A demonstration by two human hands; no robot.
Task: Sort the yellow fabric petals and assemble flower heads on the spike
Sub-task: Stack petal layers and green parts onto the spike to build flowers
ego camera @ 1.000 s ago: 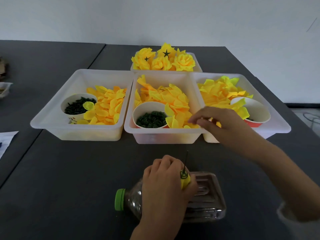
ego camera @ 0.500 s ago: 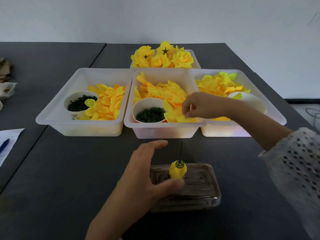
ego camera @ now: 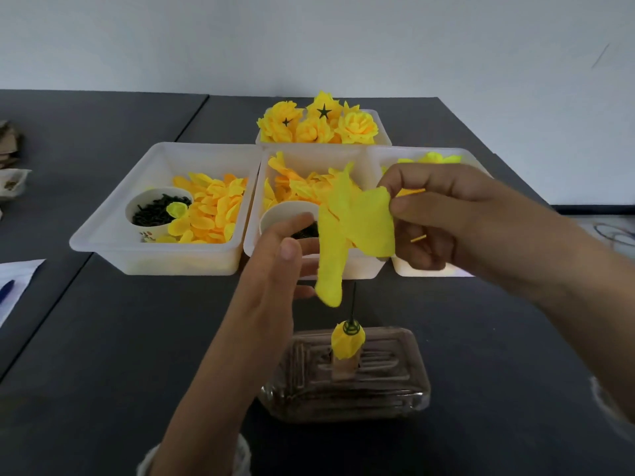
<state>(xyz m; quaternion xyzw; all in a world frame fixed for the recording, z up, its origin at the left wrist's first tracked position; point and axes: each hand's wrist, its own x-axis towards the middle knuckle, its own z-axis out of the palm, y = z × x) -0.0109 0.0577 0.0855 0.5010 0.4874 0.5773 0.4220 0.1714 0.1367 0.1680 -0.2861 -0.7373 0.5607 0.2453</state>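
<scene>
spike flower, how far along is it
Done: a small yellow bud with a green ring sits low on the spike; finished flower heads fill the far bin. In hand: the right hand holds yellow petals, the left hand reaching in. Left: threading these and later petal layers.

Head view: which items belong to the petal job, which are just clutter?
Job: petals in right hand; left hand; spike; bud; bins; finished flowers.
Clutter: pen; paper; scraps.
</scene>
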